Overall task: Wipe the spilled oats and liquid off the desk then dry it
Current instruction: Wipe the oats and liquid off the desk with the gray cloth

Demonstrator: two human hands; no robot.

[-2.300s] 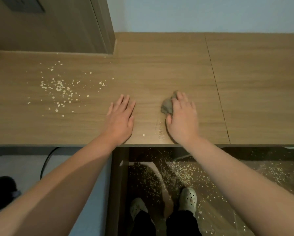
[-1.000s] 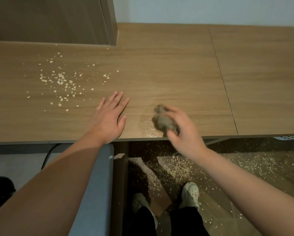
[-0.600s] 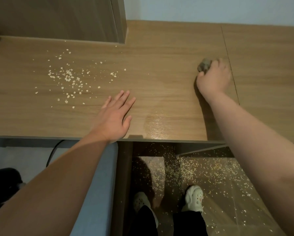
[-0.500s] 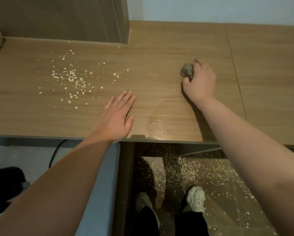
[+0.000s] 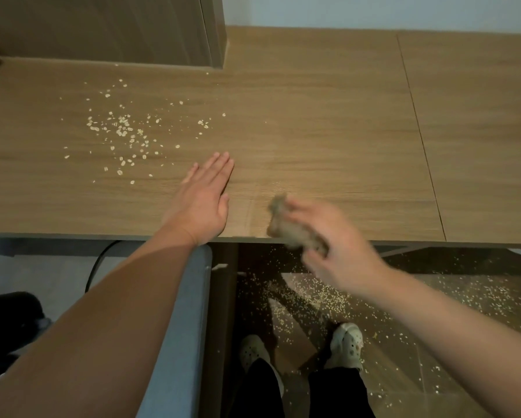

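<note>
right hand (image 5: 337, 245) blurred, grips rag (image 5: 292, 230) | left hand (image 5: 203, 200) flat on desk (image 5: 313, 116)

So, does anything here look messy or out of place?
Yes. Oats lie scattered on the desk, beyond and left of the left hand. Far more litter the floor under the desk, around the shoes. A faint wet streak shows by the front edge, beside the cloth that the right hand grips.

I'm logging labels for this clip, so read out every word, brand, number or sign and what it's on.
None: no text can be read.
The desk, the cloth in the right hand, the wooden cabinet and the shoes carry no visible words, numbers or logos; the cloth is motion-blurred.
</note>
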